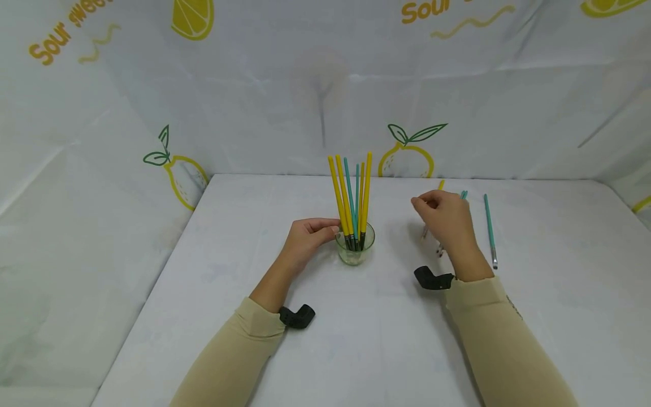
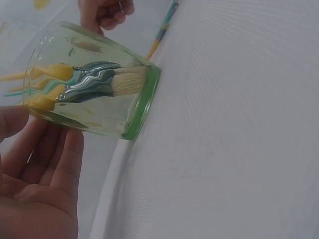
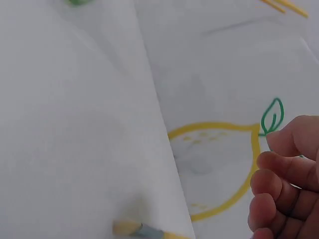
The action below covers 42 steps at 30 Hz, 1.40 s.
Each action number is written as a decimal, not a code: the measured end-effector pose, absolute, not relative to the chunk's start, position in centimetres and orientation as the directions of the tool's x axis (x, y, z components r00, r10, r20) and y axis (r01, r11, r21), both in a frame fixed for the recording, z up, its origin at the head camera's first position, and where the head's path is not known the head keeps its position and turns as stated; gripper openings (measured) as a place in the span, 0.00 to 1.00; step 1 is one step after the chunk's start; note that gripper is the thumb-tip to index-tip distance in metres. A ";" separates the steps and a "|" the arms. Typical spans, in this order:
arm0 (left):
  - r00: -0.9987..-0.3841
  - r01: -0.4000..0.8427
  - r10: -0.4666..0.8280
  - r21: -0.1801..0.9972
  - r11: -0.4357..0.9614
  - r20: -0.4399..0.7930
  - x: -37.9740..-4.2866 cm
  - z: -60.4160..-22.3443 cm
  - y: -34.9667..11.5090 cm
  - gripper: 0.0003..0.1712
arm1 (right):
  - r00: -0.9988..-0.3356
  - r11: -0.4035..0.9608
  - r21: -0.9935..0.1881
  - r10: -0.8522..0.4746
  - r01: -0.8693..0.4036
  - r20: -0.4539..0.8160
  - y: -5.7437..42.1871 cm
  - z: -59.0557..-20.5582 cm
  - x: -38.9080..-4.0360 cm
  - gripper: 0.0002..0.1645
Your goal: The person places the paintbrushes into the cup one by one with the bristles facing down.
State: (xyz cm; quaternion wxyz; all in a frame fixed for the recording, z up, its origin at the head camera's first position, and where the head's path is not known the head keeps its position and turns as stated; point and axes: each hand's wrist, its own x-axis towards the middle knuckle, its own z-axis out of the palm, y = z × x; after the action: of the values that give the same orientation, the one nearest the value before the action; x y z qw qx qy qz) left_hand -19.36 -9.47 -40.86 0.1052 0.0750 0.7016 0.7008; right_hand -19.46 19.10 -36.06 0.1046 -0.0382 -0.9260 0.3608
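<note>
A clear greenish glass cup (image 1: pixel 351 259) stands upright on the table with several yellow and teal paintbrushes (image 1: pixel 367 192) in it, bristles down. At its left side, my left hand (image 1: pixel 307 240) holds the cup near the rim between thumb and fingers. The left wrist view shows the fingertips (image 2: pixel 75 142) against the glass (image 2: pixel 107 122). My right hand (image 1: pixel 447 217) hovers to the right of the cup, over other brushes. Its fingers are loosely curled, thumb near the index finger, and nothing shows between them in the right wrist view.
A teal brush (image 1: pixel 490 226) lies on the white table (image 1: pixel 346 339) right of my right hand. Partly hidden beneath that hand are a yellow brush (image 1: pixel 441 184) and teal handles (image 1: pixel 464 194). Behind the table hangs a white cloth (image 1: pixel 254 113) printed with lemons.
</note>
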 end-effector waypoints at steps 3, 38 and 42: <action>-0.968 -0.039 0.250 0.999 -0.002 -0.037 -19.3 -40.9 -9.4 0.16 | -0.969 0.751 -0.659 0.193 0.046 0.152 21.3 -36.2 -19.7 0.24; -0.969 -0.041 0.245 0.999 0.002 -0.040 -19.4 -40.8 -9.3 0.15 | -0.903 0.766 -0.482 0.325 0.426 -0.283 33.6 -38.3 -18.2 0.36; -0.969 -0.044 0.242 0.999 0.007 -0.044 -19.4 -40.8 -9.3 0.15 | -0.909 0.760 -0.501 0.317 0.415 -0.272 33.4 -38.3 -18.3 0.37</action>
State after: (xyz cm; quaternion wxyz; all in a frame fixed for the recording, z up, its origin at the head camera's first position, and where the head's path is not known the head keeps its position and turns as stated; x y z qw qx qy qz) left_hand -19.36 -9.34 -40.82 0.1020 0.0706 0.7020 0.7012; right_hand -18.33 33.45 -38.33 -0.0859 -0.1957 -0.9341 0.2861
